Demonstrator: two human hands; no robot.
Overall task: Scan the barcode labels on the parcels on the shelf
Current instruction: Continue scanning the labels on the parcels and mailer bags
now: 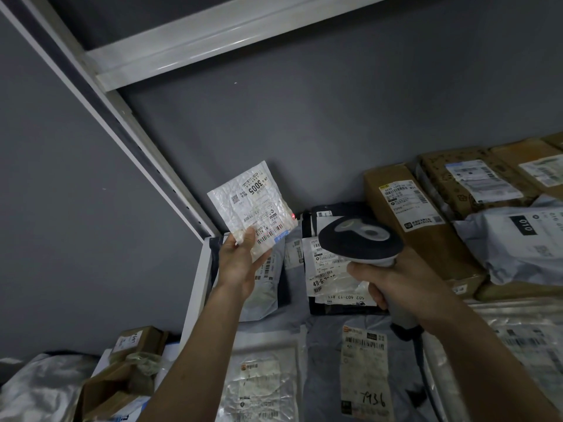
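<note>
- at the far left, below the shelf level, a brown box (134, 342) and a crumpled silver bag (39, 388) lie low in the corner, against the grey wall (76, 208).
- a white post (128, 129) of the rack runs diagonally down to the shelf (198, 287), and a white beam (231, 35) crosses above.
- the left hand (240, 263) is lifted above the left end of the shelf. its thumb and fingers pinch the lower corner of a small white pouch (253, 208), so the pouch stands in the air, clear of the other parcels.
- the label (259, 205) on this pouch faces the camera; it shows barcodes and the number 3005, turned sideways. a small red dot (293, 215) glows at the right edge of the pouch.
- under and behind the hand, a grey bag (268, 287) lies flat on the shelf.
- in the middle, a black bag (329, 269) with white labels lies beside it, and two more flat bags (362, 376) lie nearer to the camera, one with 7936 written by hand.
- the right hand (393, 284) is wrapped around the handle of a scanner (359, 239). the dark head of the scanner points to the pouch, near it but not touching.
- on the right, a long box (420, 229) stands behind the scanner, then more boxes (475, 178) and a grey bag (518, 245) marked 010, all with labels up.
</note>
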